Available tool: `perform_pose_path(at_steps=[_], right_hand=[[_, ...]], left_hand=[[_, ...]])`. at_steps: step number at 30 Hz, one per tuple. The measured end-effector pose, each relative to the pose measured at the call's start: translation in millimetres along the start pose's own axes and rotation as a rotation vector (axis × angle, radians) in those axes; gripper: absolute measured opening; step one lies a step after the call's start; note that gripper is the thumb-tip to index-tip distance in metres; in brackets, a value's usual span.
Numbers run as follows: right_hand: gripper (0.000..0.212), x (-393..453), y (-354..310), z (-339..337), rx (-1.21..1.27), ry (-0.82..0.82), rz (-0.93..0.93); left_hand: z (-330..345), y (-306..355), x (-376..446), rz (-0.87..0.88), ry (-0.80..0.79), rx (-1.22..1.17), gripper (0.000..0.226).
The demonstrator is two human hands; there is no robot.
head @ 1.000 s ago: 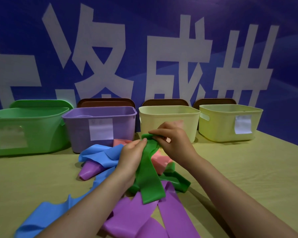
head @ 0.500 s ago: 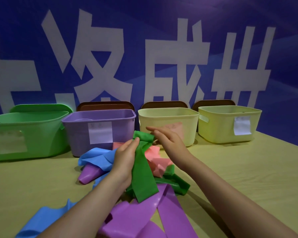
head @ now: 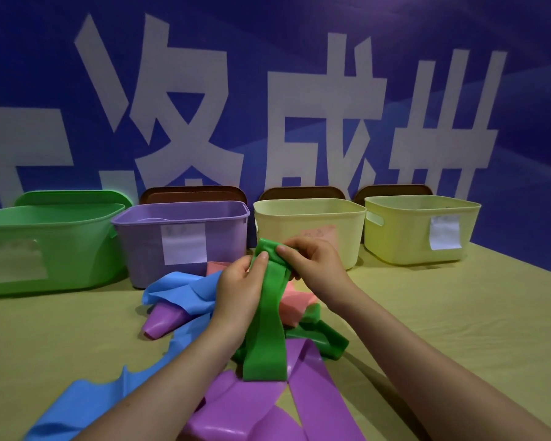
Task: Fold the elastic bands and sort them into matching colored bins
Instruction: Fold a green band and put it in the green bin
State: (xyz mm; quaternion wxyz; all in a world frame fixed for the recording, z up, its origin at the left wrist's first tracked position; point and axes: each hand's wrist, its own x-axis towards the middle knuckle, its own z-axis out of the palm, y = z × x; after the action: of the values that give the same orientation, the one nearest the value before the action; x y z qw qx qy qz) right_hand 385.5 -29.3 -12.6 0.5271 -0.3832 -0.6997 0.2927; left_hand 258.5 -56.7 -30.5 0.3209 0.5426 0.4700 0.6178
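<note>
Both hands pinch the top fold of the green elastic band [head: 268, 316] at centre: left hand [head: 239, 288] fingers and right hand [head: 315, 265] fingers clamped on it. Its doubled tail hangs toward 6 o'clock over the purple band [head: 315, 393] on the bench [head: 458, 313]. The green bin [head: 61, 246] stands at 9 o'clock.

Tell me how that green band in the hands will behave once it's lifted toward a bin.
The green band is probably floppy: it hangs limp below where the left hand and right hand pinch it. It likely unfolds if loosely held. It seems light, since fingertips alone hold it up.
</note>
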Motion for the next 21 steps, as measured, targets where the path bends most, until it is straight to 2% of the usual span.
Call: perform_pose_path(at_steps=[6,10,15,18,21], right_hand=[[0.015,-0.2,-0.4,-2.3,-0.148,-0.028,-0.118],[0.015,-1.4,-0.7,-3.2,-0.195,-0.041,-0.179],[0.013,-1.4,1.6,1.5,-0.191,0.020,-0.192],[0.012,-1.3,6.0,6.2,-0.147,0.078,-0.157],[0.012,-0.2,4.4,4.7,-0.098,0.128,-0.128]], left_hand=[[-0.4,3.9,-2.1,-0.053,-0.022,-0.146,0.024],[-3.4,1.8,1.0,-0.017,-0.031,-0.105,0.026],[-2.9,-0.5,0.7,0.023,0.012,-0.113,0.024],[0.2,0.9,-0.4,-0.073,-0.007,-0.259,0.018],[0.9,3.2,1.3,-0.270,-0.101,-0.433,0.027]])
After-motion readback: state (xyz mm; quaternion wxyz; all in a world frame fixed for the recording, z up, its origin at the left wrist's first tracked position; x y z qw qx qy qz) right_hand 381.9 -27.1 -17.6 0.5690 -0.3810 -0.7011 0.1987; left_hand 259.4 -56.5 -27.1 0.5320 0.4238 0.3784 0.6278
